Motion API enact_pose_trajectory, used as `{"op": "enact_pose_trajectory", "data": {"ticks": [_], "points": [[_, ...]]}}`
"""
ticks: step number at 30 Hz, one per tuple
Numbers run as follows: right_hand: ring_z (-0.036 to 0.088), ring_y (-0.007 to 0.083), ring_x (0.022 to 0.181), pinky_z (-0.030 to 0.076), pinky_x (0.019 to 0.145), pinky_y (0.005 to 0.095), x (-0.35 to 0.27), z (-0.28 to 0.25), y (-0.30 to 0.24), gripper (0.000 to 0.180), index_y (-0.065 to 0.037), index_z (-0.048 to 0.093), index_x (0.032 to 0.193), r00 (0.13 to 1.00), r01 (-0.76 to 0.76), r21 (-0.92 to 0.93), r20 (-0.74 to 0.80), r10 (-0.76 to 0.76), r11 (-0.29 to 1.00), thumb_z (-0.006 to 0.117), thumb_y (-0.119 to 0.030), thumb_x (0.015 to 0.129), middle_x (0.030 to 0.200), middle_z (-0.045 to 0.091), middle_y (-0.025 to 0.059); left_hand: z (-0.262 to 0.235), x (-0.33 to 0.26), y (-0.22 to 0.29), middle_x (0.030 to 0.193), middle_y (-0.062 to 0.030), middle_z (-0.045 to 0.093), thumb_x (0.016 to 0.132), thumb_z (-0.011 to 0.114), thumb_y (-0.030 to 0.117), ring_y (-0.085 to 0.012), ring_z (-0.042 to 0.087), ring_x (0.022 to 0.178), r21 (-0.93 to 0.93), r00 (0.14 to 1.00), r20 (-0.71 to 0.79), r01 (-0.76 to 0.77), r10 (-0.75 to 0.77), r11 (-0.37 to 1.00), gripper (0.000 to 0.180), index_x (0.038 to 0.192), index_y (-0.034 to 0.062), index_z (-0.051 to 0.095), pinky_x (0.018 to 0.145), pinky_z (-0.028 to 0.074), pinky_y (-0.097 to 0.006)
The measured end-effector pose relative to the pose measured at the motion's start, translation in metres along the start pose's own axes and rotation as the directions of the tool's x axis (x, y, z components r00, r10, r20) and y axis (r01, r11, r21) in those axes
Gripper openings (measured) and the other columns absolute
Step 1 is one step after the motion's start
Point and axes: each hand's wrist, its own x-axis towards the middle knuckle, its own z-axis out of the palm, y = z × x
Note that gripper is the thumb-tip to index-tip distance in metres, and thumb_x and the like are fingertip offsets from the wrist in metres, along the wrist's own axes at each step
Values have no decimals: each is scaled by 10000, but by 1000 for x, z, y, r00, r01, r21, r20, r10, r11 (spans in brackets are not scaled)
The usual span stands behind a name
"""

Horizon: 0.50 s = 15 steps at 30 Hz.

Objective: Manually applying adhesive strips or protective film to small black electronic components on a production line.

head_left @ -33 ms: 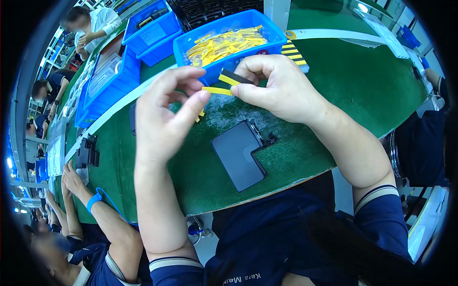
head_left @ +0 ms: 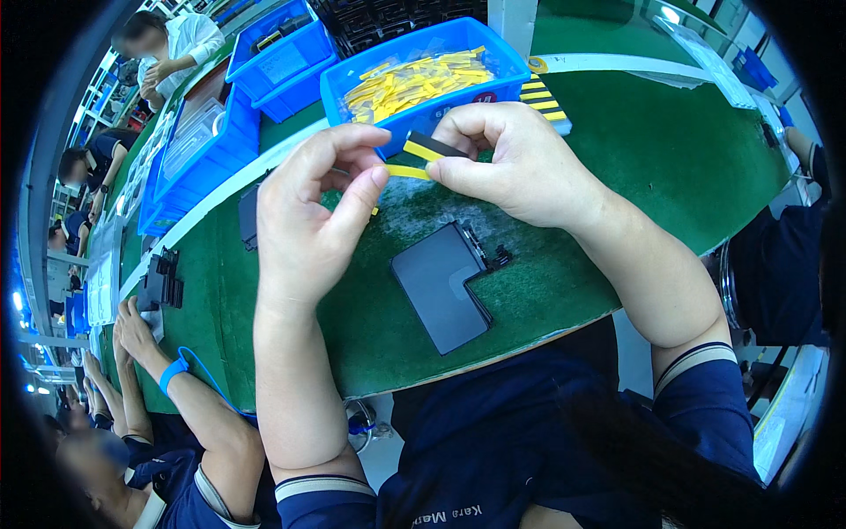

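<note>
In front of the blue bin, my left hand has its thumb and a finger closed on one end of a thin yellow strip. Its index finger is raised apart from them. The strip's other end reaches the thumb tip of my right hand. Between thumb and fingers that hand pinches a small black-and-yellow bar, just above the strip. Below both hands, a dark grey L-shaped flat panel lies on the green table, with small black fittings along its upper right edge.
A blue bin full of yellow strips stands beyond my hands, beside a yellow-and-black striped block. More blue bins line the left. A co-worker's hand rests near black parts at the left edge of the green table.
My left hand has shifted slightly to the right, toward my right hand, so less of the yellow strip shows between them. My right hand and the grey panel stay in place.
</note>
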Motion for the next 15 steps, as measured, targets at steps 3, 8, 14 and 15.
{"op": "enact_pose_trajectory", "data": {"ticks": [3, 8, 14, 15], "points": [[519, 120, 567, 429, 553, 280, 4, -3, 6, 169, 12, 606, 752, 1000, -7, -12, 19, 7, 1000, 643, -152, 737, 616, 567, 61, 3, 0, -1, 830, -49, 626, 776, 634, 12, -100, 598, 730, -35, 1000, -3, -22, 22, 999, 196, 971, 24, 626, 651, 485, -231], [539, 120, 601, 440, 582, 277, 3, -3, 2, 165, 0, 629, 800, 994, -28, 45, 108, 23, 999, 658, -152, 742, 642, 586, 59, 6, -1, -8, 840, -41, 627, 772, 645, 12, -95, 597, 749, -63, 999, -37, -34, 32, 997, 191, 962, 24, 628, 675, 487, -227], [587, 145, 647, 466, 626, 282, -1, 8, 5, 142, -1, 650, 830, 977, 189, 35, -103, -185, 981, 663, -116, 748, 705, 628, 80, 11, -1, -1, 794, -6, 588, 779, 642, 18, -63, 551, 700, -188, 990, 109, 107, -88, 976, 253, 1027, 12, 592, 639, 451, -196], [592, 149, 653, 470, 632, 282, -1, 8, 4, 135, -1, 653, 825, 955, 254, -21, -154, -254, 967, 663, -111, 748, 719, 633, 83, 11, -1, -1, 786, 0, 580, 780, 639, 16, -57, 539, 688, -255, 982, 124, 168, -140, 952, 259, 1033, 14, 586, 625, 442, -192]]}}
